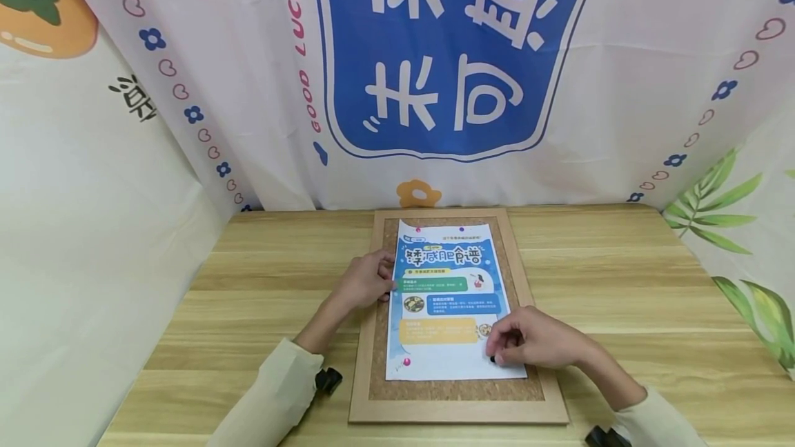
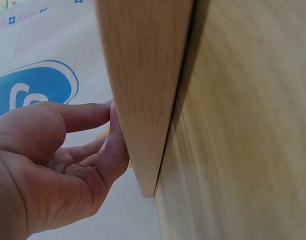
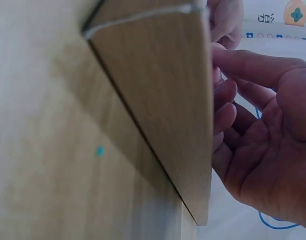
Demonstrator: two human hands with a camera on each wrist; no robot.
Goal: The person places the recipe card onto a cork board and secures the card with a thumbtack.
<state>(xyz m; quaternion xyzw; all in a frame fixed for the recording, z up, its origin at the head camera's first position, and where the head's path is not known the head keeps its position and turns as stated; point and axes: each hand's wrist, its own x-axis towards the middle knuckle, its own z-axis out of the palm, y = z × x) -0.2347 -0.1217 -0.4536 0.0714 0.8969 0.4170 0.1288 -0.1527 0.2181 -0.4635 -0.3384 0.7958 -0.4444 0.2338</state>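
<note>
A printed poster [image 1: 447, 364] lies on a wood-framed cork board [image 1: 459, 390] on the table. My right hand [image 1: 540, 338] is at its lower right corner, pinching a small dark pushpin [image 1: 493, 359] against the paper. At the poster's left edge, my left hand [image 1: 366, 281] rests with bent fingers touching the paper. In the left wrist view, the board's frame [image 2: 145, 100] hides those fingertips. The right wrist view likewise shows the frame [image 3: 158, 100] covering the pin. A pink pushpin [image 1: 406, 361] sits at the lower left corner, a red one [image 1: 418, 230] and a purple one [image 1: 462, 229] along the top.
The wood-grain table [image 1: 621, 295] extends on both sides of the board. Behind it hangs a printed white cloth [image 1: 261, 88] with a large blue sign pattern. Dark wrist straps [image 1: 328, 381] circle the sleeves. A small teal spot [image 3: 100, 151] shows on the table near the board.
</note>
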